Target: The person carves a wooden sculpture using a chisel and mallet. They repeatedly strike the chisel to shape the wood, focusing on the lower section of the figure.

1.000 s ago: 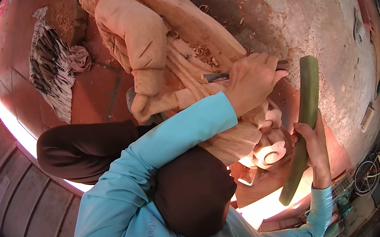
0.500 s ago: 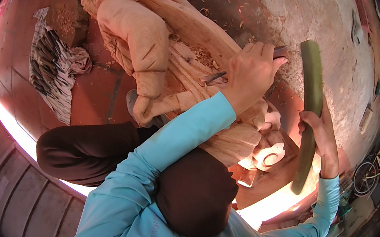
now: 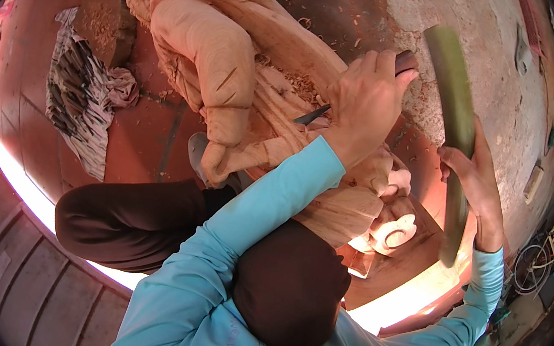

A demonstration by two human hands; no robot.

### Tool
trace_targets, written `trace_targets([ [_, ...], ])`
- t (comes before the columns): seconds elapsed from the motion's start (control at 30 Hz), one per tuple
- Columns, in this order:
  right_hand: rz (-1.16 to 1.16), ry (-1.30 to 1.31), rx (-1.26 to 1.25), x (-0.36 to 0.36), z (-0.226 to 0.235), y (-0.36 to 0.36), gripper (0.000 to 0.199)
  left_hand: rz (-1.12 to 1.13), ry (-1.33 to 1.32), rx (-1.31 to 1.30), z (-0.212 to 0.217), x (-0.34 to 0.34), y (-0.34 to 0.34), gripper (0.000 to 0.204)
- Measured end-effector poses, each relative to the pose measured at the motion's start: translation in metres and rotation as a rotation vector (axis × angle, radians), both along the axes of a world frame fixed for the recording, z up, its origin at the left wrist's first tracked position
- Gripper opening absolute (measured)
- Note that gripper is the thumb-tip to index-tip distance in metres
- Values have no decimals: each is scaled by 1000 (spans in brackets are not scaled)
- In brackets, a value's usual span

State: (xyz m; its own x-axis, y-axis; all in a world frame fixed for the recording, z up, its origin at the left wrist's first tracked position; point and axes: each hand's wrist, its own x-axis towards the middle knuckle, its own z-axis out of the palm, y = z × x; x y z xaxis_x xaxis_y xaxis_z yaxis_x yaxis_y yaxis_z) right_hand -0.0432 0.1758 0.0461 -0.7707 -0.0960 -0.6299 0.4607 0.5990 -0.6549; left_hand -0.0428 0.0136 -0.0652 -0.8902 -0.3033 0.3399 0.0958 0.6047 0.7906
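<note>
A large pale wood carving of a figure with folded drapery lies before my knees. My left hand is closed around a chisel, whose dark blade slants down to the left and meets the carved folds. Its handle end pokes out past my thumb. To the right, my right hand grips a long greenish-brown wooden mallet near its lower part. The mallet is raised, its broad end up beside the chisel handle with a gap between them. Wood shavings lie in a hollow of the carving.
On the red tiled floor at left, a striped cloth carries several chisels. Behind it stands a wood block with shavings on top. My bent knee is beside the carving. A bicycle stands at far right.
My right hand and the mallet have shifted up, the mallet's broad end also swinging slightly left. My left hand keeps the chisel at nearly the same place on the carving.
</note>
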Motion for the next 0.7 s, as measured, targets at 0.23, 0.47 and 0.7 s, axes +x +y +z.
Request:
trace_targets([
  [0.23, 122, 190, 42, 16, 5, 6, 63, 157, 205, 69, 54, -6, -38, 27],
  [0.47, -22, 207, -4, 30, -7, 24, 55, -322, -34, 65, 28, 12, 8, 31],
  [0.7, -108, 59, -13, 33, -10, 23, 57, -313, -155, 2, -7, 14, 17, 38],
])
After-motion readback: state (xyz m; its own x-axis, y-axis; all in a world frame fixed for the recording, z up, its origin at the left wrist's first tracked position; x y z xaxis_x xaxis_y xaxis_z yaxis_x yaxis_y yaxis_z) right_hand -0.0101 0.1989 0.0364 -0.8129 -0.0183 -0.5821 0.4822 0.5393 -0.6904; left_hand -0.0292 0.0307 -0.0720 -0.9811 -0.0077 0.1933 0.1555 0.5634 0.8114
